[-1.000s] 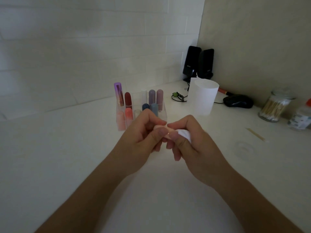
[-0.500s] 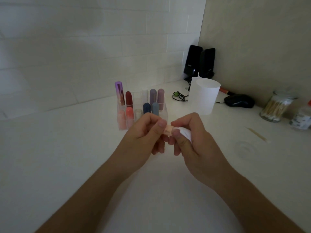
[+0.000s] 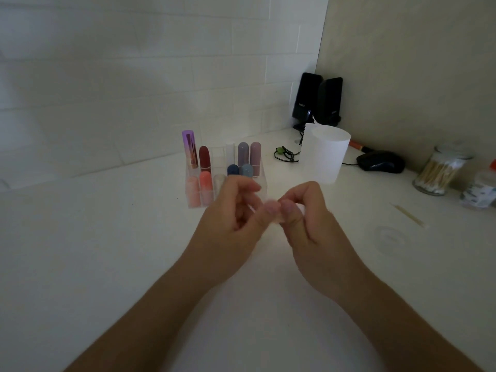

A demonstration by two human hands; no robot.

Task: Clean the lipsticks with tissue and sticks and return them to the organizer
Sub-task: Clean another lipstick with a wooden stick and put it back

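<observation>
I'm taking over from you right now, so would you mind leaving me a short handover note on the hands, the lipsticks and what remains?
Left hand: fingers curled, pinching a small pale pink piece above the table; it is too blurred to identify.
Right hand: pinches the same piece from the other side; no tissue shows.
Organizer: two rows of lipsticks stand upright in it, behind the hands.
Wooden stick: lies on the table to the right, untouched.
Done: cannot tell which lipsticks are clean.
Left: probably finish this piece and return it to the organizer.
</observation>
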